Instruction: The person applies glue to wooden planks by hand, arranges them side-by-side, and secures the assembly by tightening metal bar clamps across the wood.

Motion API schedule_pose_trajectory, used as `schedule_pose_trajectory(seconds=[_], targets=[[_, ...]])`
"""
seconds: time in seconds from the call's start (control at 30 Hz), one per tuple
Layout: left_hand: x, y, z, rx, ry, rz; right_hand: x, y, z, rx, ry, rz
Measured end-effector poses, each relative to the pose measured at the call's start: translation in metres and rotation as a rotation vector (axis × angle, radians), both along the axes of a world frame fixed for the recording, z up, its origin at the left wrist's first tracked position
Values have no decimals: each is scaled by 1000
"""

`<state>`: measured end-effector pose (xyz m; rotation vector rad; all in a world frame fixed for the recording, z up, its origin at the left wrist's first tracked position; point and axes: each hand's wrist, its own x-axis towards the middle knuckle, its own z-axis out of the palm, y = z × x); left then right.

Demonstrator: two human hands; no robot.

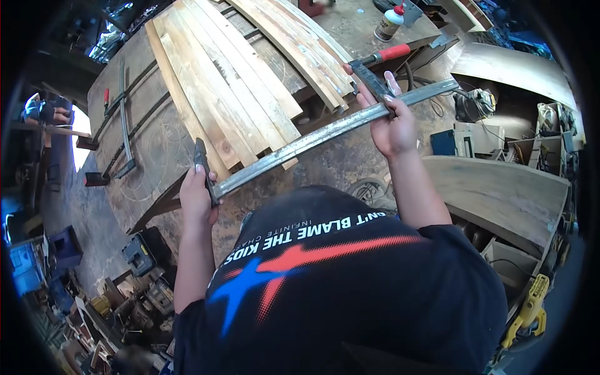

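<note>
A long metal bar clamp (pixel 306 143) spans between my two hands, in front of the ends of several light wooden boards (pixel 219 75). My left hand (pixel 197 199) is wrapped round the clamp's fixed jaw at the bar's left end. Near the bar's right part, my right hand (pixel 394 125) holds the sliding jaw, its thumb and fingers around it. The clamp's red handle (pixel 394 52) points up and to the right. The boards lie side by side on a wooden worktable (pixel 147 140), in two groups with a gap between them.
Another bar clamp (pixel 125 119) lies at the table's left. A glue bottle (pixel 389 24) with a red cap stands at the back. Right are a wooden bench (pixel 500 187) and a yellow power tool (pixel 528 309). A person (pixel 47 111) is at the far left.
</note>
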<state>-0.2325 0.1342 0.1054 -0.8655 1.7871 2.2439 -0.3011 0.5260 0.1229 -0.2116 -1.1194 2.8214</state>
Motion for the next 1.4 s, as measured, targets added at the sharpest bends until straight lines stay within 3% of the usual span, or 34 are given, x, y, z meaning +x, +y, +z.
schedule_pose_trajectory(seconds=[0.33,0.4,0.43,0.47,0.6,0.77,0.8,0.93,1.07,1.17,1.27,1.4], targets=[[-65,95,0,145,7,-193,-55,92,6,95,-48,-167],[-74,110,-4,69,17,-234,-56,91,5,123,-109,-214],[-85,124,-7,42,37,-274,-63,108,-19,34,12,-22],[-92,136,-16,4,54,-309,-51,67,8,48,-104,-249],[-109,162,5,159,102,-257,-57,80,1,-141,-39,-251],[-148,199,-21,137,83,-288,-87,117,-15,-54,-61,-165],[-149,219,-9,124,50,-208,-103,127,-20,-48,-57,-145],[-159,256,-48,184,160,-74,-120,138,-49,2,-130,-15],[-152,278,-4,101,134,33,-133,147,-36,-46,-92,59],[-169,267,-25,18,48,91,-147,146,-52,9,-139,81],[-184,262,-46,-183,-10,40,-166,141,-82,22,-173,52],[-192,255,-69,-266,-112,-45,-171,144,-108,71,-349,115]])
